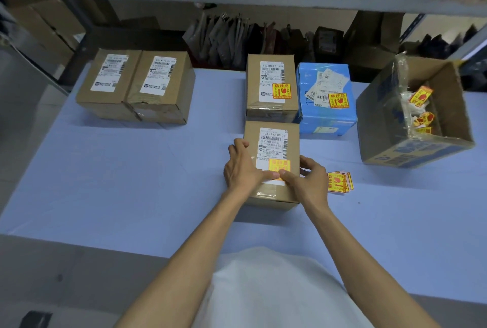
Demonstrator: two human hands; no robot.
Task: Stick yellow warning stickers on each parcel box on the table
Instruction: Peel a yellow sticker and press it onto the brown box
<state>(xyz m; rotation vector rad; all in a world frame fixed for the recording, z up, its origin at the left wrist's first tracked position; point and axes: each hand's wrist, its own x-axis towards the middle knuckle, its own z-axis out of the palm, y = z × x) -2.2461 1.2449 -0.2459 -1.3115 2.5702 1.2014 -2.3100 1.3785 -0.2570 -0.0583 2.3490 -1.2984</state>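
- Your left hand (241,166) and right hand (311,180) rest on the near brown cardboard parcel box (272,164), fingers (268,175) flat and gripping nothing, pressing a yellow warning sticker (279,165) onto its white shipping label, likely to seat the adhesive.
- Just right of that box, a small stack of yellow stickers (340,182) lies on the blue counter (118,182), handy for reaching.
- Behind it, a brown box (271,87) and a blue-wrapped parcel (326,98) carry stickers.
- Far left of it, two brown boxes (135,85) show none; they look due next.

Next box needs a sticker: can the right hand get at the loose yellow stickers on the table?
Probably yes: the right hand is beside the loose yellow stickers, with nothing between.
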